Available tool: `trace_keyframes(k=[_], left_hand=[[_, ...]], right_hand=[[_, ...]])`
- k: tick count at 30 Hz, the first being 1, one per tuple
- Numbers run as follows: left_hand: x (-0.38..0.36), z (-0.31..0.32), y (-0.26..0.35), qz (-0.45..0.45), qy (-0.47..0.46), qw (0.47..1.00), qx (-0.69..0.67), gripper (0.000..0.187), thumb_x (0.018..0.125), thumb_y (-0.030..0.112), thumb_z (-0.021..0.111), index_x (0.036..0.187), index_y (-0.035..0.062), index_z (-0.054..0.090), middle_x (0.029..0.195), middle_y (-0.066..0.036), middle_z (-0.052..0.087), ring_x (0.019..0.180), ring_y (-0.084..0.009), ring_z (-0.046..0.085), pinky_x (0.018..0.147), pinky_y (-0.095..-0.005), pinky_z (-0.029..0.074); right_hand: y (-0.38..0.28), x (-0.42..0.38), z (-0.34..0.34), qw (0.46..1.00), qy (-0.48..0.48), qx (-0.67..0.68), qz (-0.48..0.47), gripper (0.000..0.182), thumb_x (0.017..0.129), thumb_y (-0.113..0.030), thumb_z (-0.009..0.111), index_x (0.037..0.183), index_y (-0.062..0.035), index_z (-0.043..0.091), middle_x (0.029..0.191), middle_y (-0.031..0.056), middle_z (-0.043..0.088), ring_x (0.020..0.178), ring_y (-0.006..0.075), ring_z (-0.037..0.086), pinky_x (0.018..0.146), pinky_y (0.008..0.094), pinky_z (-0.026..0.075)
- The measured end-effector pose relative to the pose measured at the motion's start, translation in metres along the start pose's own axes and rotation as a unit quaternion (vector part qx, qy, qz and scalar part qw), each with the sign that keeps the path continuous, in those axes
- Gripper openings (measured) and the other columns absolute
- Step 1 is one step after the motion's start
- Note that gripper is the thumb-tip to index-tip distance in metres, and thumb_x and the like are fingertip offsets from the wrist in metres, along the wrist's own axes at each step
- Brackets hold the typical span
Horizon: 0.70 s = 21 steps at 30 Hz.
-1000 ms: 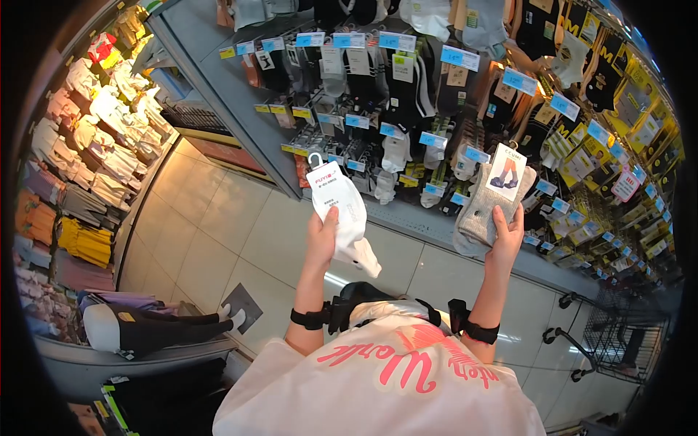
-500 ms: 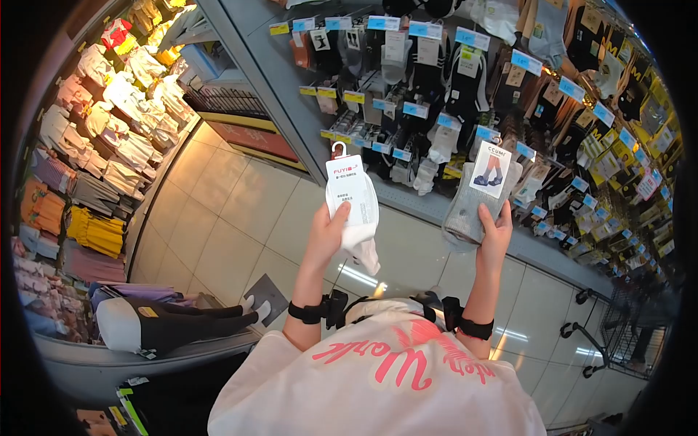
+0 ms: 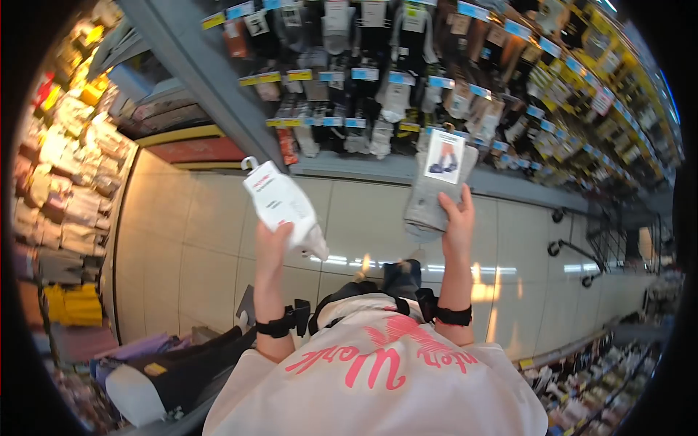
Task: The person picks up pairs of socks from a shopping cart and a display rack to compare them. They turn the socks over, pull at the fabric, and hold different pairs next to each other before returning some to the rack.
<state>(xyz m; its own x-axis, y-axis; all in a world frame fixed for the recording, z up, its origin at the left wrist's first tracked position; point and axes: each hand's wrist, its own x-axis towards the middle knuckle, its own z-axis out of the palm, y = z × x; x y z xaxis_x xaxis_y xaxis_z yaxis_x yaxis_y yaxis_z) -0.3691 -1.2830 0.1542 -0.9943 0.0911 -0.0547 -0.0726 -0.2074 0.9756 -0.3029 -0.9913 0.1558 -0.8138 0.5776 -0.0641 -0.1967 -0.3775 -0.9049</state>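
My left hand (image 3: 273,243) is closed on a pair of white socks (image 3: 294,207) with a white card and a small hanger hook at its top. The thumb lies over the card's lower part, and the sock ends droop below. In my right hand (image 3: 457,218) is a pair of grey socks (image 3: 423,203), pinched at its right side. Its white label (image 3: 445,156) carries a picture of legs in dark socks. Both pairs are held up apart from each other, over the tiled floor.
A sock rack (image 3: 363,76) with several rows and price tags spans the far side. Folded clothes (image 3: 73,189) line the left. A leg mannequin in black leggings (image 3: 182,370) lies at the lower left. A wire cart (image 3: 607,236) stands at right, another goods shelf (image 3: 589,385) at lower right.
My view has turned, so the rack and mannequin appear shifted left. The white socks have moved left and tilt more, farther from the grey socks. Both hands keep their hold.
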Motion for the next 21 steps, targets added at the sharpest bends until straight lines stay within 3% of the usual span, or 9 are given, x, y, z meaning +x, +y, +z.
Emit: trace_keyframes(k=[9, 21], left_hand=[[-0.011, -0.004, 0.001, -0.029, 0.011, 0.999, -0.020, 0.040, 0.072, 0.003, 0.052, 0.110, -0.0040, 0.041, 0.103, -0.010, 0.051, 0.093, -0.0174, 0.051, 0.082, -0.0292, 0.039], [-0.025, -0.021, -0.003, -0.034, 0.008, 0.999, -0.024, 0.037, 0.074, 0.005, 0.052, 0.108, -0.0040, 0.043, 0.102, -0.010, 0.052, 0.090, -0.0164, 0.052, 0.079, -0.0280, 0.040]], right_hand=[[-0.009, -0.029, 0.000, 1.000, 0.002, -0.011, -0.017, 0.042, 0.072, 0.000, 0.055, 0.112, 0.0025, 0.041, 0.102, 0.0096, 0.053, 0.093, 0.0150, 0.051, 0.081, 0.0259, 0.038], [-0.013, -0.040, -0.012, 0.999, 0.042, -0.024, -0.025, 0.046, 0.071, -0.002, 0.055, 0.114, 0.0040, 0.039, 0.100, 0.0107, 0.054, 0.091, 0.0151, 0.052, 0.080, 0.0257, 0.038]])
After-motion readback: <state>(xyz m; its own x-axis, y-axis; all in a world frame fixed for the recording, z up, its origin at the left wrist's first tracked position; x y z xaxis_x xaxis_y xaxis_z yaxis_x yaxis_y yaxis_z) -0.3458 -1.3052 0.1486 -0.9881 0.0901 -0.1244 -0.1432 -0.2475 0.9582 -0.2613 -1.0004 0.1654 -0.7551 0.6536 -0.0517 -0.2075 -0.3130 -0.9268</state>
